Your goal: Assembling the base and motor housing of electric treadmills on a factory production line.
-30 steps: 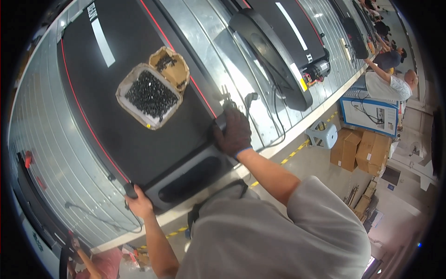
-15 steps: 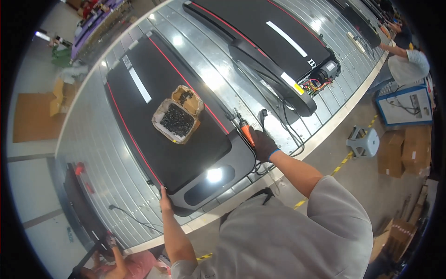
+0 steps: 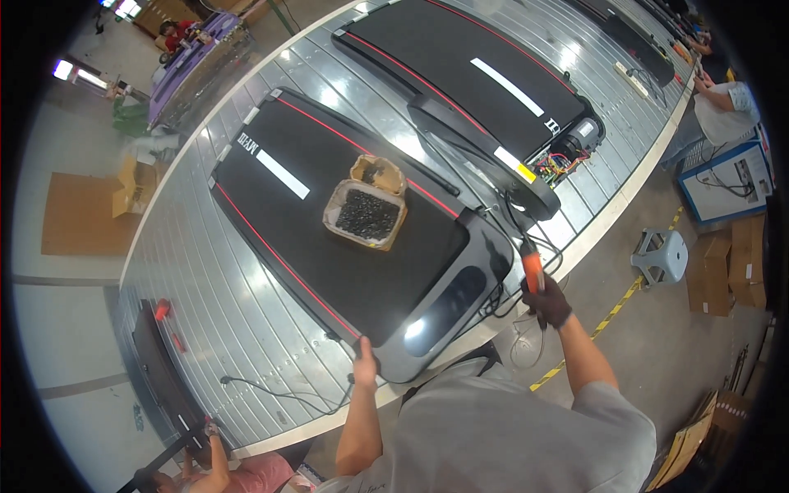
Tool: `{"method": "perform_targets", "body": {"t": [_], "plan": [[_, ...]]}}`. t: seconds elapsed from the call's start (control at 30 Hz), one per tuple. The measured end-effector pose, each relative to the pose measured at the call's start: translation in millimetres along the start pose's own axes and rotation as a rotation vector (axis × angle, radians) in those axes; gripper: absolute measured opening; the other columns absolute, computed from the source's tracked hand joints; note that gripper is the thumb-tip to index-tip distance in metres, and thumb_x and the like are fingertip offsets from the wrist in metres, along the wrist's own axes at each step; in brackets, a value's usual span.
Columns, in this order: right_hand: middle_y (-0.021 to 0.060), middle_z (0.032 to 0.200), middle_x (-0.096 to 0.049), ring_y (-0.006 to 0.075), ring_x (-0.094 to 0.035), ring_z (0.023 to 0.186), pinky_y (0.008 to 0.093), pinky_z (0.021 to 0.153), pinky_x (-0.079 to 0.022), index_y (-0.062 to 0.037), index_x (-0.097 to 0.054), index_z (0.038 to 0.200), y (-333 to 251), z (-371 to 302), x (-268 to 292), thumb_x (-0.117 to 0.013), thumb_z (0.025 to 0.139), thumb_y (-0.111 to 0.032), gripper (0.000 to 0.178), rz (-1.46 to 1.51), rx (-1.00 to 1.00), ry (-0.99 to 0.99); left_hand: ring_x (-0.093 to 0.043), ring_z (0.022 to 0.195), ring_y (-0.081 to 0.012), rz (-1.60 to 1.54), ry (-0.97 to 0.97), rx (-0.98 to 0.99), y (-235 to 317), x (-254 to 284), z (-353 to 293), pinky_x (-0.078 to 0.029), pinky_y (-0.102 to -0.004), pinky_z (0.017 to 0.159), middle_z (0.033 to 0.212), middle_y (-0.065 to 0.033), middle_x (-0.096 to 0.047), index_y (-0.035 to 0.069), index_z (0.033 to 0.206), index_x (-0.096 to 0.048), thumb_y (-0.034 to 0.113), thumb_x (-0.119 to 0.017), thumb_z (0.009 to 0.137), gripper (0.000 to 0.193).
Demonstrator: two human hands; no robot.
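Note:
A black walking-pad treadmill (image 3: pixel 288 226) with red side stripes lies on the metal-slatted table. At its near left corner my bare left hand (image 3: pixel 364 366) is closed on the edge, thumb on top; the other fingers are hidden. My right hand (image 3: pixel 551 306), in a dark glove, is wrapped round an orange electric screwdriver (image 3: pixel 532 269), held beyond the treadmill's right corner near the table edge. An open carton (image 3: pixel 393 236) full of small black screws stands on the belt. Beside the screwdriver runs a tangle of black cables (image 3: pixel 493 302).
Behind to the right lies a second treadmill (image 3: pixel 460 70), its motor and coloured wires (image 3: pixel 560 158) exposed. A cord with a plug (image 3: pixel 271 396) rests at the left. Co-workers work at both ends of the table. A grey stool (image 3: pixel 660 256) and cardboard boxes (image 3: pixel 709 287) stand on the floor.
The treadmill, with the screw carton on it, has shifted right and turned a little, closer to the second treadmill. My left hand moved with it. My right hand carried the screwdriver right and nearer.

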State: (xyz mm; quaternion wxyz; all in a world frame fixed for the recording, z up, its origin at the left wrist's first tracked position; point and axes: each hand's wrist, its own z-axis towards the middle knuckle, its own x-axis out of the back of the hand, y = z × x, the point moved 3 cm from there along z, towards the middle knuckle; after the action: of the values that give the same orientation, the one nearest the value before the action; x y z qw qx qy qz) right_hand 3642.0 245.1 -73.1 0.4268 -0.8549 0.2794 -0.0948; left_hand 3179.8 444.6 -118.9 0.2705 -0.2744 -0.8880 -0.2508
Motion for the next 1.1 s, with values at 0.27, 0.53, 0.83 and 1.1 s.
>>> {"method": "perform_targets", "body": {"t": [0.27,0.53,0.83,1.1], "plan": [[0.0038,0.081,-0.063,0.0152,-0.063,0.066,0.0338,0.058,-0.056,-0.0047,-0.061,0.101,11,-10,-10,-0.077,0.073,-0.004,0.032,0.095,0.014,-0.101,-0.063,0.1,-0.0366,0.113,0.326,-1.54,244,-24,-71,-0.05,-0.0453,0.093,0.104,-0.0128,-0.069,0.005,0.106,-0.073,0.005,-0.066,0.091,0.016],[0.0026,0.083,-0.065,0.0143,-0.063,0.072,0.0336,0.067,-0.055,-0.0042,-0.062,0.103,2,8,-30,-0.078,0.074,-0.007,0.034,-0.031,0.086,-0.175,-0.066,0.107,-0.0391,0.81,0.019,-1.211,383,-107,30,-0.053,-0.0489,0.092,0.106,-0.0184,-0.07,0.008,0.094,-0.071,0.016,-0.063,0.089,0.012],[0.0033,0.098,-0.068,0.0136,-0.064,0.089,0.0333,0.079,-0.055,-0.0077,-0.065,0.114,15,10,-12,-0.079,0.079,-0.012,0.038,-0.205,0.105,-0.17,-0.069,0.094,-0.0455,0.858,0.097,-1.215,377,-114,40,-0.056,-0.0532,0.088,0.096,-0.0261,-0.072,-0.001,0.085,-0.071,0.009,-0.066,0.077,0.014],[0.0145,0.093,-0.068,0.0303,-0.067,0.087,0.0439,0.08,-0.054,-0.0065,-0.058,0.112,17,-16,-22,-0.077,0.078,-0.03,0.045,-0.267,0.234,-0.146,-0.071,0.087,-0.0431,0.675,0.19,-1.209,372,-94,44,-0.057,-0.0502,0.084,0.087,-0.0262,-0.072,-0.001,0.091,-0.075,0.008,-0.071,0.075,0.019]]}}
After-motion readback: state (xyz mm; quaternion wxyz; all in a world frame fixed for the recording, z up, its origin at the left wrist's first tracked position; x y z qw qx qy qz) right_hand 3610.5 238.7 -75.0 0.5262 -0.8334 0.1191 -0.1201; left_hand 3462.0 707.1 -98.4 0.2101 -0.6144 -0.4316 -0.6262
